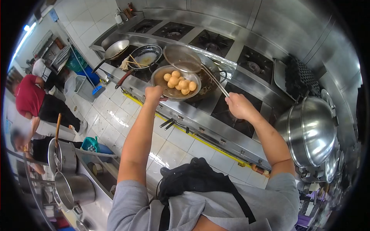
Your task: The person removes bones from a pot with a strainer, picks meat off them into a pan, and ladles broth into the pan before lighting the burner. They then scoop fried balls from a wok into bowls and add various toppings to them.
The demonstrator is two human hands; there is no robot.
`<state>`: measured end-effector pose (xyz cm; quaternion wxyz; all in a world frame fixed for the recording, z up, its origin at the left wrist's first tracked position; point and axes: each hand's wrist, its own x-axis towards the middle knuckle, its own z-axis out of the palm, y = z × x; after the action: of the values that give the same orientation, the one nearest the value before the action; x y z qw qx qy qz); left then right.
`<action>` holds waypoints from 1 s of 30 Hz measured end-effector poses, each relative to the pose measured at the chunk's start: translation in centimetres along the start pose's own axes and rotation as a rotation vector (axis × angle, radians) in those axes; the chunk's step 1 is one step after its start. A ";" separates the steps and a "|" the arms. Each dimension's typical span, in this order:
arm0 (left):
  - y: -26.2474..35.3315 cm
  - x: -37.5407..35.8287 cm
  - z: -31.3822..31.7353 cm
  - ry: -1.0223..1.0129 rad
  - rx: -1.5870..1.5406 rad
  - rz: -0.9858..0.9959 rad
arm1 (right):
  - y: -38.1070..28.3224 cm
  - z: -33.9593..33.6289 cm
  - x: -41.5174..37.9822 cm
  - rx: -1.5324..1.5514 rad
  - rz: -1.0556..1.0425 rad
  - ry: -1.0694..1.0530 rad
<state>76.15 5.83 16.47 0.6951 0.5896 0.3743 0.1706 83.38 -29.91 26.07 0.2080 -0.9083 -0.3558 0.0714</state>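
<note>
My left hand (154, 94) is closed on the near rim of a shallow metal bowl (158, 79), which is tilted over the stove. Several round golden-brown balls (179, 82) lie together in it. In my right hand (239, 106) is the long thin handle of a skimmer (182, 59). Its round mesh head is just above and beyond the bowl. Behind and to the right of the bowl sits a dark wok (210, 85), partly hidden by the bowl and the skimmer.
Left of the bowl, a frying pan (145, 57) with chopsticks (135, 62) across it stands beside another pan (116, 49). Burners (211, 41) line the back. A large domed metal lid (314, 131) is at right. Pots (77, 189) stand at left, with other people (29, 96) beyond.
</note>
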 end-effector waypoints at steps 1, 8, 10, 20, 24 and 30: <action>-0.6 0.4 -0.3 -0.016 -0.042 -0.015 | -0.2 -0.7 0.4 0.041 0.062 -0.004; -1.6 -2.3 -3.0 0.077 -0.181 0.022 | 2.9 -1.4 5.3 0.038 0.245 -0.059; -2.3 -3.5 -5.3 0.114 -0.157 0.020 | 5.6 1.4 6.8 0.021 0.174 -0.011; -7.3 -13.4 -17.0 0.432 -0.127 -0.019 | 5.2 9.1 9.1 0.879 0.572 -0.397; -9.8 -15.8 -19.5 0.512 -0.134 -0.059 | 3.6 12.4 10.1 1.198 0.607 -0.633; -9.8 -17.7 -19.3 0.580 -0.200 -0.102 | 2.1 14.0 10.2 1.523 0.545 -0.629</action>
<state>48.50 4.74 12.33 0.6217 0.4255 0.5674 0.3324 88.26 -19.82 12.73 0.6271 -0.5136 -0.0222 0.5852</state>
